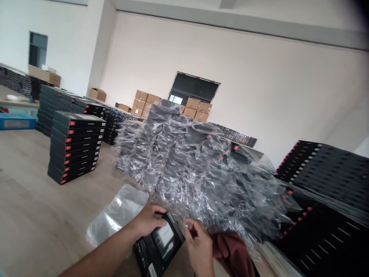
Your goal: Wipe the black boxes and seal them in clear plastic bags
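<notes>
My left hand (148, 221) grips the upper edge of a flat black product box (158, 248), which has a pale label and a clear window on its face. My right hand (198, 246) is beside the box's right edge, its fingertips pinched close to the corner. I cannot tell whether they hold a thin film. A flat clear plastic bag (117, 213) lies left of my left hand. Just beyond my hands rises a large pile of plastic-wrapped black boxes (184, 169). A crumpled brown cloth (230, 254) lies to the right of my right hand.
On the pale wood-toned surface (43, 200), a stack of black boxes with red tabs (74, 146) stands left. More black boxes (325, 238) fill the right side. Cardboard cartons (141, 102) stand by the far wall, and a blue box (17, 122) lies at the left edge.
</notes>
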A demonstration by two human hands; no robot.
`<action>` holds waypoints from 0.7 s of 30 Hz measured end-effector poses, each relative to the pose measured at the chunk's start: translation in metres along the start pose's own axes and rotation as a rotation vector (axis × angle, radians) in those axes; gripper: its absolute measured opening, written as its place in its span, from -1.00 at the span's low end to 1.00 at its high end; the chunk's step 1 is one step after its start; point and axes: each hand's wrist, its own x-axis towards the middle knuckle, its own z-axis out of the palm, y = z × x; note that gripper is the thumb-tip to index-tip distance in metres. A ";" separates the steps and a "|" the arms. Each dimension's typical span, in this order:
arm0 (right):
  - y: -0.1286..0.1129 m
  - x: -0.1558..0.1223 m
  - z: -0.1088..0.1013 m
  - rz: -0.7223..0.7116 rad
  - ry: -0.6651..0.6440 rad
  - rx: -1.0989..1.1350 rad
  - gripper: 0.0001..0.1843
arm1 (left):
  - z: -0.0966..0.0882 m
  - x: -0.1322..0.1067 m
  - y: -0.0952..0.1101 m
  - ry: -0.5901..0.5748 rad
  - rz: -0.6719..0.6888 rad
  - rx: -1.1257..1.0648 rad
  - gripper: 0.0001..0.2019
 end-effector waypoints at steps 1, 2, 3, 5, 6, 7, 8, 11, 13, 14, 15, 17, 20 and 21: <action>-0.002 0.000 0.000 -0.014 -0.008 0.008 -0.72 | 0.000 0.001 -0.001 0.006 -0.019 -0.003 -0.51; -0.004 0.000 -0.001 -0.022 -0.014 0.020 -0.72 | 0.000 0.001 -0.001 0.009 -0.037 -0.004 -0.50; -0.005 0.000 0.000 -0.026 -0.014 0.034 -0.71 | 0.001 0.001 -0.001 0.007 -0.051 0.001 -0.49; -0.009 -0.001 0.001 -0.014 -0.009 0.060 -0.70 | 0.001 -0.001 0.001 -0.002 -0.045 0.022 -0.51; -0.011 -0.001 0.001 -0.004 -0.007 0.068 -0.68 | 0.002 -0.002 0.002 0.001 -0.020 0.035 -0.54; -0.012 -0.001 0.002 0.006 -0.004 0.072 -0.67 | 0.003 -0.003 0.003 0.011 0.011 0.044 -0.55; -0.014 -0.001 0.003 0.014 -0.003 0.074 -0.66 | 0.003 -0.004 0.004 0.022 0.040 0.044 -0.54; -0.017 -0.002 0.005 0.017 -0.016 0.083 -0.63 | 0.005 -0.004 0.003 -0.001 0.084 -0.003 -0.48; -0.017 -0.002 0.006 0.004 -0.015 0.085 -0.64 | 0.005 -0.001 0.000 -0.048 0.074 -0.007 -0.52; -0.016 -0.002 0.006 -0.006 -0.010 0.075 -0.66 | 0.004 0.000 -0.002 -0.052 0.070 0.004 -0.55; -0.014 -0.002 0.006 -0.014 -0.001 0.055 -0.67 | 0.004 0.002 -0.003 -0.043 0.066 0.019 -0.56; -0.007 -0.001 0.005 -0.013 0.028 -0.012 -0.71 | 0.002 0.004 -0.004 -0.007 0.062 0.040 -0.56; 0.006 -0.001 0.003 0.095 0.049 -0.135 -0.77 | 0.002 0.004 -0.004 0.018 0.059 0.060 -0.55; 0.010 -0.001 0.002 0.157 0.037 -0.160 -0.78 | 0.002 0.004 -0.003 0.021 0.055 0.066 -0.54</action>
